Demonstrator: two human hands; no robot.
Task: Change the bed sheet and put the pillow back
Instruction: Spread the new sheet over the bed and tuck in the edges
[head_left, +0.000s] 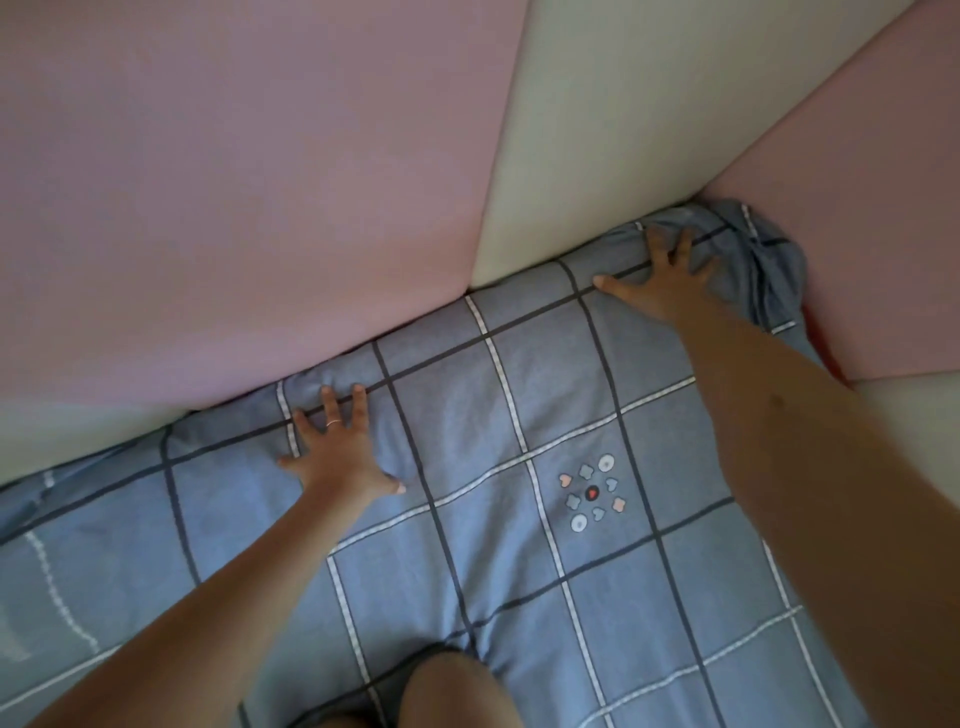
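A blue-grey checked bed sheet (524, 395) with dark and white lines covers the mattress. My left hand (340, 449), a ring on one finger, presses flat on the sheet near the padded headboard, fingers spread. Farther right, my right hand (662, 275) presses on the sheet close to the mattress corner, fingers spread toward a bunched wad of sheet (763, 265). A small printed motif (592, 493) lies between my arms. No pillow is in view.
Pink padded wall panels (249, 197) and a cream panel (613, 130) stand right behind the mattress edge. Another pink panel (857, 218) closes in the corner on the right. My knee (457, 691) rests on the sheet at the bottom.
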